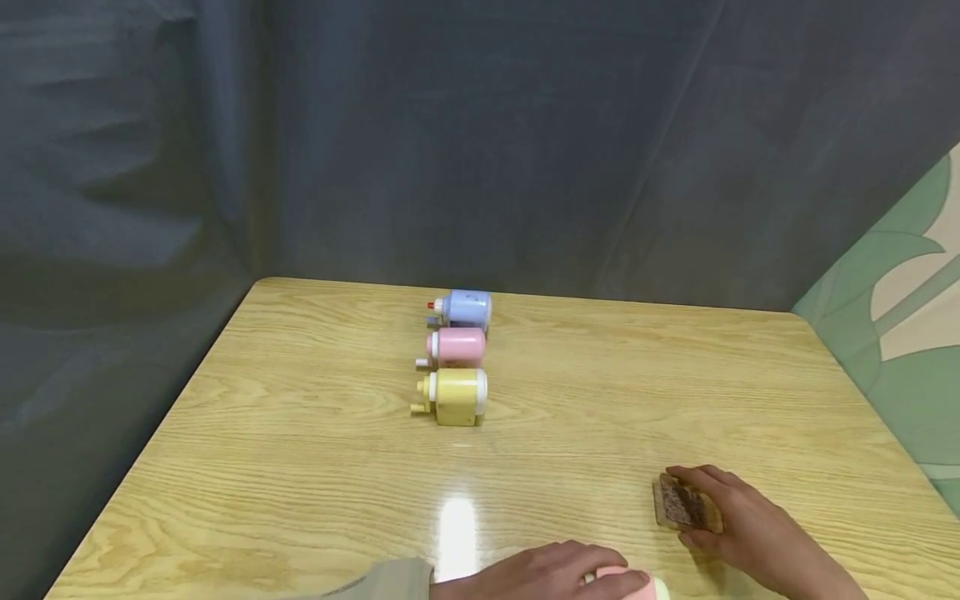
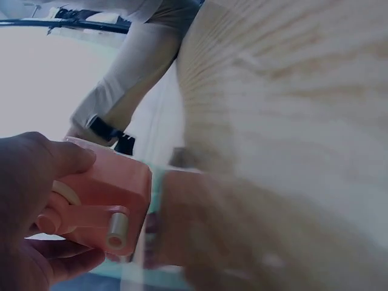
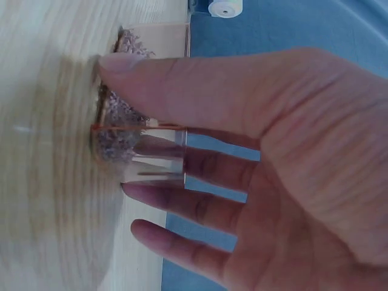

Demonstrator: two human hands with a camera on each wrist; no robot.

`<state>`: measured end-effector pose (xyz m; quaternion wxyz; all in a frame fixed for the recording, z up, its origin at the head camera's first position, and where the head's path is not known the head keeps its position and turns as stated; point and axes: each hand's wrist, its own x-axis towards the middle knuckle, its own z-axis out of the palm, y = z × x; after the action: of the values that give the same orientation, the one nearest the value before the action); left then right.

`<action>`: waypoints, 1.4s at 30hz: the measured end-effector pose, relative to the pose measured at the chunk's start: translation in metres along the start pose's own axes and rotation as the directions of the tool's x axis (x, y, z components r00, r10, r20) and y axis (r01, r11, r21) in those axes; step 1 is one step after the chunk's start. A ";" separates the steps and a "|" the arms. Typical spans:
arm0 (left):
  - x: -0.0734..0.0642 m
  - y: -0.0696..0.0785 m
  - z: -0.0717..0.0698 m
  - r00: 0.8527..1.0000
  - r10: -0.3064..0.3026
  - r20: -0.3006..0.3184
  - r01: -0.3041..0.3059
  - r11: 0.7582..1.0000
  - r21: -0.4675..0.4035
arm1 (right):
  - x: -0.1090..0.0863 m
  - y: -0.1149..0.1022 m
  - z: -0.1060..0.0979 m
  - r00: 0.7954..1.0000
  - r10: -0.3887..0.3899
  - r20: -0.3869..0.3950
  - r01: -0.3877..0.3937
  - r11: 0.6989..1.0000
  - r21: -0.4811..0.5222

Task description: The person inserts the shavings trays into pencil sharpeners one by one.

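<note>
My left hand point(image 1: 543, 573) grips a pink crank pencil sharpener point(image 2: 124, 182) at the bottom edge of the head view, where only its pale end shows. In the left wrist view its crank arm and pale handle face the camera, with my thumb along the top and fingers curled below. To the right, my right hand point(image 1: 761, 533) holds a small clear shavings drawer point(image 1: 681, 504) between thumb and fingertips. Dark pencil shavings point(image 3: 118, 115) lie in it, toward the tabletop in the right wrist view. The drawer is right at the table surface; exact contact is hard to tell.
A blue sharpener point(image 1: 468, 308), a pink sharpener point(image 1: 461, 346) and a yellow sharpener point(image 1: 457, 396) stand in a column on the wooden table point(image 1: 300, 467), cranks to the left. A dark curtain point(image 1: 487, 150) hangs behind; a leaf-patterned surface point(image 1: 915, 333) borders the right.
</note>
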<state>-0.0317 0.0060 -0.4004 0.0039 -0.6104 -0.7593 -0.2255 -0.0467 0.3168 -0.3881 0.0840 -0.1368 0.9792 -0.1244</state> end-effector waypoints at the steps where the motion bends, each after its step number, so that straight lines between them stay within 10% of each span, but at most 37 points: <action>1: -0.001 -0.001 -0.003 1.000 -0.002 -0.017 0.002 1.000 0.000 | 0.000 0.000 0.000 1.000 -0.003 -0.005 0.003 1.000 -0.010; 12: -0.026 -0.026 -0.036 0.962 -0.128 -0.239 0.141 0.989 0.039 | 0.001 -0.003 -0.002 1.000 0.011 -0.009 -0.011 1.000 -0.014; 30: -0.082 -0.070 -0.076 0.869 -0.452 -0.202 0.451 0.891 -0.054 | 0.000 -0.005 -0.005 1.000 0.000 -0.020 -0.001 1.000 -0.024; 42: -0.100 -0.088 -0.074 0.827 -0.525 -0.203 0.516 0.851 -0.099 | 0.001 -0.011 -0.013 0.993 -0.055 -0.102 0.049 0.997 -0.062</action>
<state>-0.1079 -0.1261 -0.3920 0.0152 -0.3515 -0.8868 -0.2997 -0.0476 0.3094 -0.3724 0.0257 -0.1579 0.9816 -0.1044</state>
